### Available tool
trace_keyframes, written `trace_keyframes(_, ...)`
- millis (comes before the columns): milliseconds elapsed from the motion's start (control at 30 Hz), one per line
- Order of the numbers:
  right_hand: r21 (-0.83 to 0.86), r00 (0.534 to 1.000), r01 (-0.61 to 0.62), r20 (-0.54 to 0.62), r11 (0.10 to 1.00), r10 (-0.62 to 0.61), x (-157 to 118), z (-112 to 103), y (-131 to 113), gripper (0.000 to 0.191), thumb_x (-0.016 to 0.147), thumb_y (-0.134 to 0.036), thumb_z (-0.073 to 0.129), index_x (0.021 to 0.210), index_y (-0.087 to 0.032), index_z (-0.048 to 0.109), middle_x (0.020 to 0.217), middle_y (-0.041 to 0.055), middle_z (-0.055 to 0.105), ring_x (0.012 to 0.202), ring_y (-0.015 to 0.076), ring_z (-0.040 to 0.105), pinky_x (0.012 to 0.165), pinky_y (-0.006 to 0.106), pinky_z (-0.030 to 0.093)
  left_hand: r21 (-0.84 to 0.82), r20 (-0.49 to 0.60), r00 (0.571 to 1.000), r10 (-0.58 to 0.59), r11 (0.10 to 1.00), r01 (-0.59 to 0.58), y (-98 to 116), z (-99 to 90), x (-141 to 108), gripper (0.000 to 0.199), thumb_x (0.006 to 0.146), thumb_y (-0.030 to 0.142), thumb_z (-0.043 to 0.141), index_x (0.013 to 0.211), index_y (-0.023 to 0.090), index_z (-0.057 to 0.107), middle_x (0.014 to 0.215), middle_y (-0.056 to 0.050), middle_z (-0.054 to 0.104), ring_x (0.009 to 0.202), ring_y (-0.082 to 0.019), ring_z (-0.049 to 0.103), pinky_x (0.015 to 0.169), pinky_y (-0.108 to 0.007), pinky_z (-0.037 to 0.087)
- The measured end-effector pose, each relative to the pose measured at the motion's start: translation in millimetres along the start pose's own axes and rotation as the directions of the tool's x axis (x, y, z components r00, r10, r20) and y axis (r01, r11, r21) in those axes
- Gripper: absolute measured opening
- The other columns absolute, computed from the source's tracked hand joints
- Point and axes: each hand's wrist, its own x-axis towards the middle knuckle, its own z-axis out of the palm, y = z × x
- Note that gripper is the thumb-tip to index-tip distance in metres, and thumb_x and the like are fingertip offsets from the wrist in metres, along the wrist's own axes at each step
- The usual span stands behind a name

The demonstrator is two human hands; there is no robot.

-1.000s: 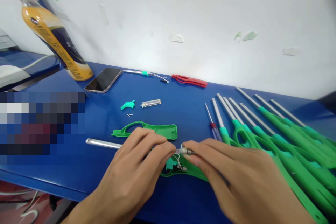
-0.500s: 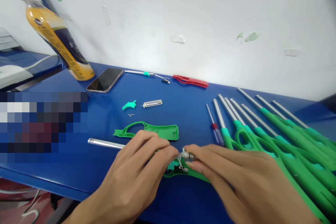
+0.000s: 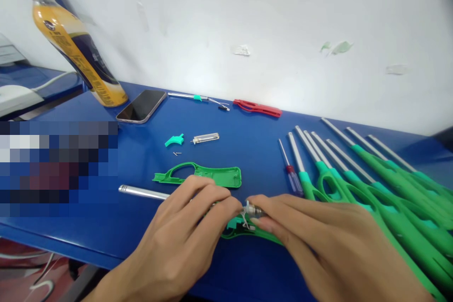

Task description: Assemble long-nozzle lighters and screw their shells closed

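Observation:
My right hand [image 3: 311, 236] pinches a small clear fuel tank [image 3: 253, 209] with a metal valve end, most of it hidden by the fingers. At that valve, the closed fingertips of my left hand [image 3: 193, 226] meet it; what they grip is hidden. Below both hands lies an opened green lighter shell [image 3: 240, 235], with thin wires and a teal part showing inside. A silver lighter barrel [image 3: 141, 192] sticks out to the left from under my left hand. Just beyond the hands rests a separate green shell half [image 3: 219, 177].
Farther back are a teal trigger [image 3: 174, 140], a second clear fuel tank [image 3: 205, 138], tiny screws [image 3: 177, 153], a red shell half [image 3: 257, 108], a barrel with wires [image 3: 187, 96], a phone [image 3: 142, 106] and a bottle [image 3: 81, 52]. A screwdriver [image 3: 293, 179] and several green lighters [image 3: 382, 198] lie right.
Both hands hold nearly the same pose at the valve. The view has shifted very slightly; nothing on the table has visibly moved.

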Motion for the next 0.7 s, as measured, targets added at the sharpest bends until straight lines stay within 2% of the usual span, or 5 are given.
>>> trace_keyframes(133, -0.002, 1.000, 0.020, 0.006, 1.000, -0.020, 0.1, -0.7, -0.3, 0.033, 0.115, -0.025, 0.044, 0.106, -0.023, 0.076, 0.099, -0.0023, 0.086, 0.058, 0.0113, 0.074, 0.042, 0.029, 0.045, 0.006, -0.010, 1.000, 0.022, 1.000, -0.022, 0.3, 0.4, -1.3, 0.031, 0.096, -0.011, 0.059, 0.119, 0.006, 0.069, 0.108, -0.009, 0.071, 0.105, -0.021, 0.055, 0.098, -0.038, 0.052)
trace_keyframes(267, -0.017, 0.998, 0.037, 0.047, 0.999, -0.036, -2.7, 0.0, 3.2, 0.028, 0.115, -0.024, 0.047, 0.112, -0.024, 0.075, 0.104, -0.0017, 0.086, 0.068, 0.0119, 0.078, 0.046, 0.026, 0.048, 0.017, -0.010, 1.000, 0.024, 1.000, -0.024, 0.5, 0.4, -1.0, 0.030, 0.096, -0.010, 0.059, 0.119, 0.008, 0.068, 0.105, -0.008, 0.073, 0.103, -0.021, 0.056, 0.095, -0.038, 0.054)
trace_keyframes(467, -0.067, 0.996, 0.015, 0.094, 0.998, -0.009, -8.2, 3.3, 7.4, 0.025, 0.114, -0.026, 0.047, 0.120, -0.027, 0.072, 0.108, -0.0013, 0.085, 0.082, 0.0156, 0.082, 0.048, 0.025, 0.051, 0.005, 0.012, 0.999, -0.036, 0.999, 0.036, 0.4, -0.3, -2.1, 0.036, 0.097, -0.009, 0.058, 0.123, 0.014, 0.068, 0.107, -0.007, 0.072, 0.102, -0.021, 0.056, 0.097, -0.038, 0.052)
trace_keyframes(600, -0.097, 0.997, -0.005, 0.077, 0.995, 0.013, -7.5, 2.8, 6.3, 0.025, 0.114, -0.025, 0.045, 0.115, -0.027, 0.071, 0.106, -0.0008, 0.084, 0.085, 0.0183, 0.083, 0.051, 0.026, 0.056, 0.028, 0.019, 0.998, -0.062, 0.998, 0.062, 1.4, -0.2, 0.9, 0.029, 0.101, -0.003, 0.060, 0.124, 0.014, 0.067, 0.108, -0.006, 0.070, 0.102, -0.021, 0.056, 0.098, -0.038, 0.051)
trace_keyframes(700, -0.094, 0.998, -0.015, 0.062, 0.995, 0.021, -4.4, 0.4, 4.7, 0.029, 0.114, -0.022, 0.043, 0.111, -0.026, 0.072, 0.102, -0.0009, 0.084, 0.079, 0.0178, 0.082, 0.048, 0.027, 0.054, 0.011, -0.001, 0.997, -0.076, 0.997, 0.076, 2.5, 0.1, 5.7, 0.021, 0.103, 0.000, 0.061, 0.117, 0.013, 0.068, 0.105, -0.006, 0.070, 0.099, -0.020, 0.056, 0.096, -0.037, 0.051)
